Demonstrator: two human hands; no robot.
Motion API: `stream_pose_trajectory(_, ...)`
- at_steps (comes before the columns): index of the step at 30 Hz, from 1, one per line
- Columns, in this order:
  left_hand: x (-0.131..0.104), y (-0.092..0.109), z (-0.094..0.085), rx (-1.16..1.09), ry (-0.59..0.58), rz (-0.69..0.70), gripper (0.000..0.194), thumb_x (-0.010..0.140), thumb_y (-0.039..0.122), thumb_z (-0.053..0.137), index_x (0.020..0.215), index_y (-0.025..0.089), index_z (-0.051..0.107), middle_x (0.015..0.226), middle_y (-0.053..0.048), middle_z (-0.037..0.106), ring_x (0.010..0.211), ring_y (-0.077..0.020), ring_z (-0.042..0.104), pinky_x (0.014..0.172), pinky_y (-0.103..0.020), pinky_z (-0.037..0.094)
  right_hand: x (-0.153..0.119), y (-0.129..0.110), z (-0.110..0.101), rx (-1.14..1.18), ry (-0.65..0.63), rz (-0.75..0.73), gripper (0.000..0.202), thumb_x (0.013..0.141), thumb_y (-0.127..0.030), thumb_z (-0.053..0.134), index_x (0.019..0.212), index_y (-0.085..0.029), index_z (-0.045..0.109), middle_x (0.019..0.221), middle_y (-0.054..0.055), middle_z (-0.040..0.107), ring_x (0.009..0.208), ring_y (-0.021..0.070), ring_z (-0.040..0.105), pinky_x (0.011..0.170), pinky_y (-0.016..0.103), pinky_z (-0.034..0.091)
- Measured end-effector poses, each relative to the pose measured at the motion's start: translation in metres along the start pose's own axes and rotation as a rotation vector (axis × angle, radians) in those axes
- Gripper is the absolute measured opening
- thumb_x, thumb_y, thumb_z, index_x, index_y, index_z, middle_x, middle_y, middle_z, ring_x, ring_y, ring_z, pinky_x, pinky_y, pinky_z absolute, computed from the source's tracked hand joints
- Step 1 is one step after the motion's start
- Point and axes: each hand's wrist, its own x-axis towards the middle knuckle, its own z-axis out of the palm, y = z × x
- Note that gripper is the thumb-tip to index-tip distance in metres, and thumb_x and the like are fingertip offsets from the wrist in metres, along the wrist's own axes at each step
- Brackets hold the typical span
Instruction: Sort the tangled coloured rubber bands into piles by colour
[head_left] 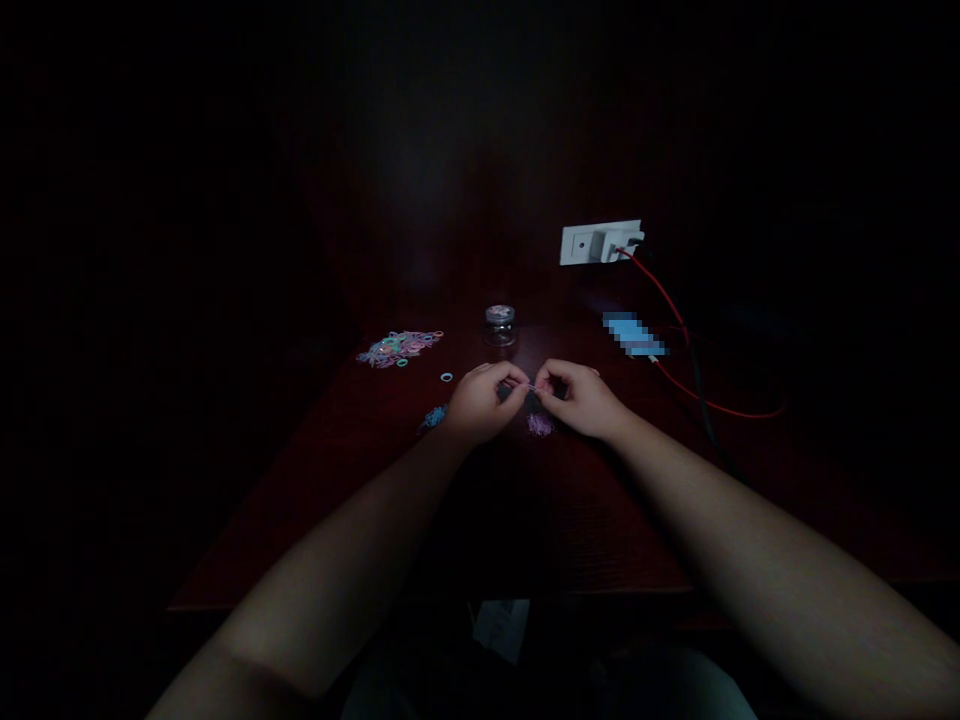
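My left hand [489, 402] and my right hand [576, 396] meet over the middle of the table, both closed in a pinch. Stretched between their fingertips is a thin, pale elastic band [532, 387]; its exact colour is hard to make out in the dim light. Just below the fingers lies a small pile of purple elastic bands [539, 425]. A small pile of blue elastic bands [434, 417] is partly hidden behind my left wrist. One loose light-blue elastic band [447, 377] lies left of my left hand.
A large mixed heap of coloured bands [399, 347] sits at the back left of the dark red table [300, 480]. Behind my hands stands a clear lidded jar [500, 326]. At right, a blurred blue device [634, 335] joins a red cable [720, 408] from the wall socket [581, 244].
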Motion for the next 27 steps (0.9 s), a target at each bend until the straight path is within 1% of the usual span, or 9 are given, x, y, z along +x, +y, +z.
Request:
stream_pose_trajectory(8,-0.0006,-0.0033,0.0023,-0.009,-0.004,-0.008,0.007,0.082,0.019,0.058,0.084,0.018,0.064,0.079,-0.001,0.067,0.076,-0.0139,0.061,0.071,-0.026,0.047,0.0,0.0007,0.0008,0.007,0.016,0.019,0.002,0.075,-0.017,0.057,0.075,-0.016,0.056,0.067,0.0,0.056,0.061,0.0107,0.051,0.059,0.023,0.039)
stream_pose_trajectory(12,-0.0003,-0.0043,0.0031,-0.022,-0.015,-0.001,0.007,0.082,0.019,0.058,0.084,0.018,0.064,0.08,-0.001,0.068,0.076,-0.0135,0.061,0.071,-0.026,0.047,-0.0001,0.0003,0.0015,0.049,-0.014,-0.006,0.005,0.076,-0.02,0.058,0.078,-0.016,0.056,0.069,0.0,0.056,0.063,0.0117,0.052,0.061,0.024,0.041)
stream_pose_trajectory(18,-0.0005,-0.0049,0.0037,-0.026,-0.02,-0.002,0.007,0.082,0.02,0.058,0.085,0.018,0.064,0.082,-0.002,0.068,0.077,-0.0144,0.062,0.07,-0.026,0.048,-0.0001,-0.0007,0.0018,0.043,-0.012,-0.023,0.011,0.079,-0.026,0.059,0.075,-0.016,0.055,0.068,0.001,0.056,0.063,0.0122,0.051,0.06,0.024,0.04)
stream_pose_trajectory(22,-0.0011,-0.0057,0.0045,-0.036,-0.014,-0.021,0.008,0.084,0.022,0.058,0.086,0.019,0.065,0.082,-0.002,0.068,0.077,-0.0142,0.062,0.069,-0.026,0.047,0.0001,0.0013,0.0027,0.01,0.003,-0.005,0.011,0.081,-0.024,0.055,0.074,-0.016,0.056,0.068,0.0,0.055,0.061,0.0112,0.049,0.057,0.023,0.037)
stream_pose_trajectory(27,-0.0015,-0.0058,0.0052,-0.053,-0.027,-0.027,0.01,0.084,0.024,0.057,0.087,0.018,0.065,0.082,-0.002,0.068,0.078,-0.0145,0.061,0.07,-0.025,0.047,-0.0001,-0.0025,0.0011,0.001,0.028,-0.002,0.007,0.079,-0.021,0.056,0.074,-0.016,0.056,0.067,0.0,0.055,0.06,0.0107,0.049,0.055,0.022,0.036)
